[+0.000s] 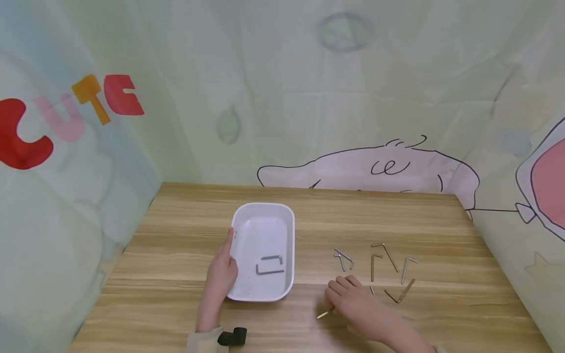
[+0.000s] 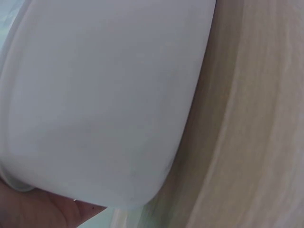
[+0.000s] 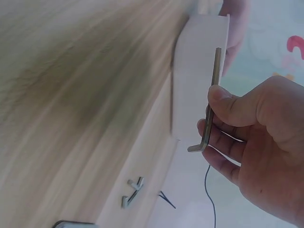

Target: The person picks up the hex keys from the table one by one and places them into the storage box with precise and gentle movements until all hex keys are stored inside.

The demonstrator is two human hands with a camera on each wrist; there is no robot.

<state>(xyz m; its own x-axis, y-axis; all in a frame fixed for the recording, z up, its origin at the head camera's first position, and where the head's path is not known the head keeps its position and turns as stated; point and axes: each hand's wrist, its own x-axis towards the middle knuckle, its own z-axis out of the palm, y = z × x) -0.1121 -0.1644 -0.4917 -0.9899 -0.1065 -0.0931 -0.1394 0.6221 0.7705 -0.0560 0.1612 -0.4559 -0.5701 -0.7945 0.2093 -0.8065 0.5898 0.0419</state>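
Note:
A white rectangular tray (image 1: 264, 233) stands on the table left of centre. My left hand (image 1: 222, 272) grips its left rim; in the left wrist view the tray's side wall (image 2: 104, 99) hides most of that hand (image 2: 40, 209). Two silver L-shaped hex keys, one (image 1: 270, 272) below the other (image 1: 272, 257), lie inside the tray. To the right of the tray, my right hand (image 1: 357, 304) pinches a brass-toned hex key (image 3: 217, 69) between thumb and fingers, its short bent end pointing away from the palm in the right wrist view.
More hex keys lie loose on the wooden table (image 1: 176, 235) beyond and right of my right hand: a silver pair (image 1: 345, 258), bronze ones (image 1: 372, 267), and another silver one (image 1: 404, 272). A printed cloth (image 1: 282, 98) borders the table's back and sides.

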